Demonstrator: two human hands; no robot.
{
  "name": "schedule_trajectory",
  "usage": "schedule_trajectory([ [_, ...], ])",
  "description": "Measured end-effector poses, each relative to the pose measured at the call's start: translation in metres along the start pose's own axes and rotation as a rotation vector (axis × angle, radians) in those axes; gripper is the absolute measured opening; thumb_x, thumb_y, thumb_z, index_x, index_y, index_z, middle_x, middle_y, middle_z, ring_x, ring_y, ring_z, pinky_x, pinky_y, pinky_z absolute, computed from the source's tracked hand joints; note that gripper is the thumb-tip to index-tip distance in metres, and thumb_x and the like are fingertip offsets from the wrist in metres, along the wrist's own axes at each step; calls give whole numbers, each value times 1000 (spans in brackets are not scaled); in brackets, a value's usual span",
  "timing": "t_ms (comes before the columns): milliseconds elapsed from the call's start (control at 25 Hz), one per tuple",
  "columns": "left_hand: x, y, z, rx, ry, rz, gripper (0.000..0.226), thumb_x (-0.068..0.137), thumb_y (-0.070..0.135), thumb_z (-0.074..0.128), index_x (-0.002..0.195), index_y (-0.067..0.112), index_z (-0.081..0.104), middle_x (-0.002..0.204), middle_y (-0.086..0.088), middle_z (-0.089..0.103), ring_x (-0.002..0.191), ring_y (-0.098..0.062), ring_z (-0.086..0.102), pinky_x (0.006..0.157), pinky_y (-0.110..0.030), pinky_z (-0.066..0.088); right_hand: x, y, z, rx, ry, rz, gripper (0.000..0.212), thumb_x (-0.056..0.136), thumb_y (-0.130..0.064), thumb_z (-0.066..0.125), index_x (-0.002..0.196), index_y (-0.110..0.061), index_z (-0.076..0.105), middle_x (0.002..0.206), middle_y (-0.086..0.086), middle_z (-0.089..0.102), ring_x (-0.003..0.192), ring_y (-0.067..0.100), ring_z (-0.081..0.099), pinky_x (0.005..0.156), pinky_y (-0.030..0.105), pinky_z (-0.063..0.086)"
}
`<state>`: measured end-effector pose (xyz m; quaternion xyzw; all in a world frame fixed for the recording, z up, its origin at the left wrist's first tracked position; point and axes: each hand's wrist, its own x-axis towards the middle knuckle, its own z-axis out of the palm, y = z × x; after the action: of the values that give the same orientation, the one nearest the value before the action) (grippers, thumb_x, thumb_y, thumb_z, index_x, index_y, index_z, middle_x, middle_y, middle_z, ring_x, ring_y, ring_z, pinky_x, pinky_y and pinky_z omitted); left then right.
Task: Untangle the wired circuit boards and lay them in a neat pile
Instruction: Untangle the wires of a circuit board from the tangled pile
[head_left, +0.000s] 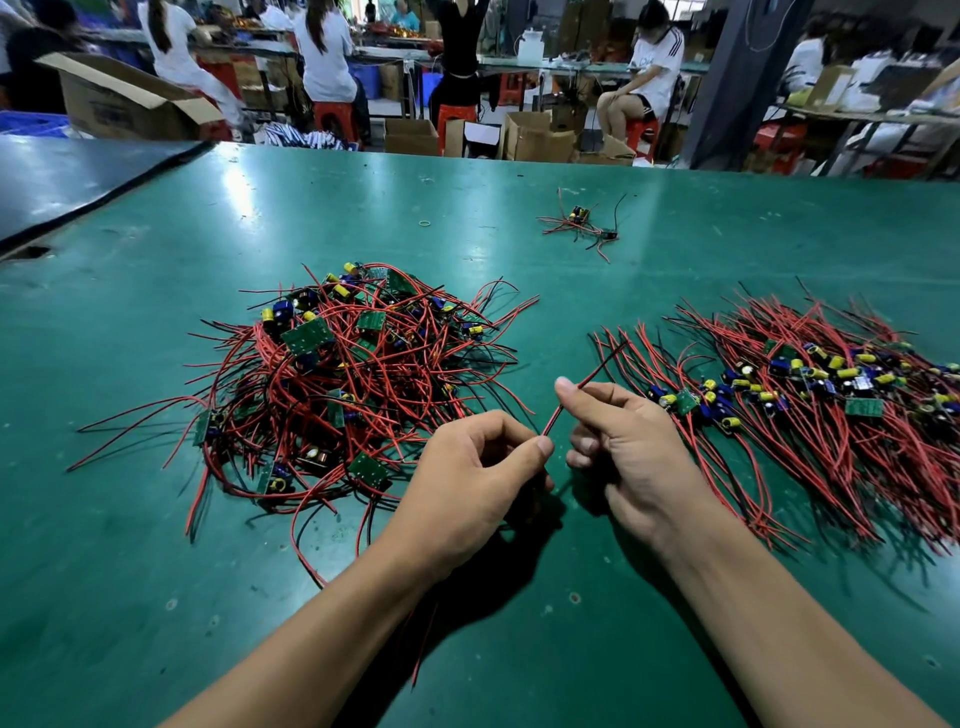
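A red-and-black wire pair (602, 364) is stretched between both hands above the green table (156, 571). Its long axis runs diagonally, the low end near the person and to the left, the free tip pointing up and away to the right, toward the sorted pile. The left hand (467, 478) pinches the lower end between thumb and forefinger, the other fingers curled. The right hand (628, 447) pinches the wire further along between thumb tip and forefinger, so a short span shows between the two grips and a longer one sticks out past the right thumb. Whether a board hangs from this wire I cannot tell; the left hand covers that end.

Left of the hands lies the tangled heap of circuit boards (337, 374), wires looping every way. To the right, the neat pile (831, 395) lies with wires roughly parallel. Farther back sit a few stray wired boards (582, 223) and a rubber band (425, 223).
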<state>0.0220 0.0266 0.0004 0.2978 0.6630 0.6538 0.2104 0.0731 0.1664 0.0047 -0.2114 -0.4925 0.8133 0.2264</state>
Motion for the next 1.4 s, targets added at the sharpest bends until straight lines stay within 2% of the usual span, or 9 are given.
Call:
schedule_trajectory([
  [280,0,-1,-2,-95,-39,-65,16,94,11,61,89,-4,63,68,-10,70,54,-20,62,53,-26,52,-2,-8,-1,83,-89,217,33,73,-34,75,74,-22,44,61,-4,33,43,5,32,38,16,29],
  [440,0,-2,-4,-126,-41,-91,15,97,12,58,90,1,66,69,-11,69,55,-22,62,55,-30,54,-7,-6,-1,-96,-189,180,34,72,-42,77,83,-13,63,64,0,46,44,9,39,40,20,34],
  [600,1,-4,-4,-159,-23,-82,19,97,9,56,88,-4,66,68,-10,67,52,-22,59,51,-29,53,-15,3,1,-242,-341,140,39,79,-45,75,99,-11,76,59,9,61,44,20,56,46,28,48],
  [720,1,-4,-2,-156,-13,-55,22,97,6,56,79,-4,65,74,-7,72,53,-20,60,50,-27,53,-13,3,1,-322,-301,117,41,84,-52,70,96,-14,78,56,10,55,45,20,57,44,24,47],
  [880,1,-3,-2,-126,-19,-50,20,96,9,59,78,4,66,70,-10,71,56,-20,61,51,-26,51,-4,-2,-1,-403,-189,137,43,99,-49,53,87,-18,79,48,1,40,37,14,44,40,16,31],
  [960,0,-3,-3,-103,-27,-54,17,95,12,60,82,2,65,65,-7,68,52,-20,59,52,-25,50,3,-9,-6,-333,-92,124,46,102,-45,49,84,-15,78,50,-5,39,39,9,32,39,17,24],
  [1080,0,-1,-3,-106,-60,-69,19,95,12,60,86,-5,63,63,-8,67,53,-22,57,52,-25,49,7,-20,-13,-123,-28,121,51,103,-42,46,75,-12,76,59,-6,47,41,6,30,38,17,27],
  [1200,0,1,-4,-124,-91,-82,20,94,11,60,87,-7,62,63,-10,66,54,-23,55,53,-26,48,5,-28,-15,106,-128,266,54,99,-43,48,61,-13,71,66,-2,53,40,7,28,37,18,24],
  [1400,-1,-1,-5,-144,-73,-107,20,95,14,59,93,-6,65,62,-8,64,51,-20,57,52,-24,48,3,-33,-21,304,-294,463,38,88,-34,56,57,-13,61,69,-1,51,47,9,18,38,19,22],
])
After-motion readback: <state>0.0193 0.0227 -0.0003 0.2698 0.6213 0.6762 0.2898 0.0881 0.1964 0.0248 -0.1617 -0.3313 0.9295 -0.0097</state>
